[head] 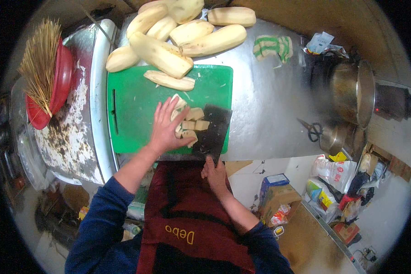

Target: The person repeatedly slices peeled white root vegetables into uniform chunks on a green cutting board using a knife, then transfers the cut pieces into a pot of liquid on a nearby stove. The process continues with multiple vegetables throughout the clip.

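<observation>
My right hand [215, 173] grips a broad dark cleaver [213, 132], its blade lying flat over the right part of the green cutting board [130, 102]. With fingers spread, my left hand [167, 126] touches several cut chunks of a peeled pale root vegetable [194, 114], gathered against the blade's left side. Whether its fingers grip any chunk, I cannot tell. A long peeled slice [169, 80] lies across the board behind my left hand. Several large peeled root vegetables [161, 54] are heaped at the board's back edge and beyond it.
A green-and-white cloth [273, 48] lies on the metal table [270, 113]. Scissors [310, 129] and metal pots [346, 92] stand at the right. At the left are a red basin [62, 75] and a straw whisk [41, 65]. Boxes [277, 198] and bags [334, 173] sit lower right.
</observation>
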Available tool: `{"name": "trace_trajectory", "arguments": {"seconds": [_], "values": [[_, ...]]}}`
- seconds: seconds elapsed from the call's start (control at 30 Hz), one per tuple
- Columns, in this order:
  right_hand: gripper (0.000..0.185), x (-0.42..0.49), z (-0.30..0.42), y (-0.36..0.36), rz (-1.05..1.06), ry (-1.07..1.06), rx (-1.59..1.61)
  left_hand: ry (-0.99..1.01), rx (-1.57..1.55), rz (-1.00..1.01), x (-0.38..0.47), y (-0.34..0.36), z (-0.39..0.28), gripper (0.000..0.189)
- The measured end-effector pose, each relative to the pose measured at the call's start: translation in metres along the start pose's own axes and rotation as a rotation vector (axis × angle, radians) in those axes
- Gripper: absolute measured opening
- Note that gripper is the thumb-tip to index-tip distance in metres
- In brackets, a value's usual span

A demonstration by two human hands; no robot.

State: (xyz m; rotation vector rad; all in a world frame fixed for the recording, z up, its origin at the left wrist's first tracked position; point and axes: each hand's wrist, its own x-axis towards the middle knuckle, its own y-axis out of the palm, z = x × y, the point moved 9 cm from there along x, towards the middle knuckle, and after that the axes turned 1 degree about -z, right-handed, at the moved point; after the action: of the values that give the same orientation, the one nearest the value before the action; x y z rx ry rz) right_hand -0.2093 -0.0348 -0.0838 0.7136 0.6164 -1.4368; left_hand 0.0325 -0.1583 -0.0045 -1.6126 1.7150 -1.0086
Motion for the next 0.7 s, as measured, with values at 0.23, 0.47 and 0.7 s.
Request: {"name": "trace_trajectory", "arguments": {"seconds": [0.23,0.47,0.7], "values": [[0.027,0.002,0.009,0.034,0.025,0.019,-0.042,0.027,-0.127,-0.128,-0.014,0.004,-0.023,0.087],[0.027,0.003,-0.014,0.061,0.125,0.078,-0.158,-0.015,-0.331,-0.300,-0.016,0.003,-0.013,0.073],[0.030,-0.007,0.058,0.026,0.119,-0.099,-0.356,0.056,-0.355,-0.391,0.014,-0.019,-0.063,0.074]]}}
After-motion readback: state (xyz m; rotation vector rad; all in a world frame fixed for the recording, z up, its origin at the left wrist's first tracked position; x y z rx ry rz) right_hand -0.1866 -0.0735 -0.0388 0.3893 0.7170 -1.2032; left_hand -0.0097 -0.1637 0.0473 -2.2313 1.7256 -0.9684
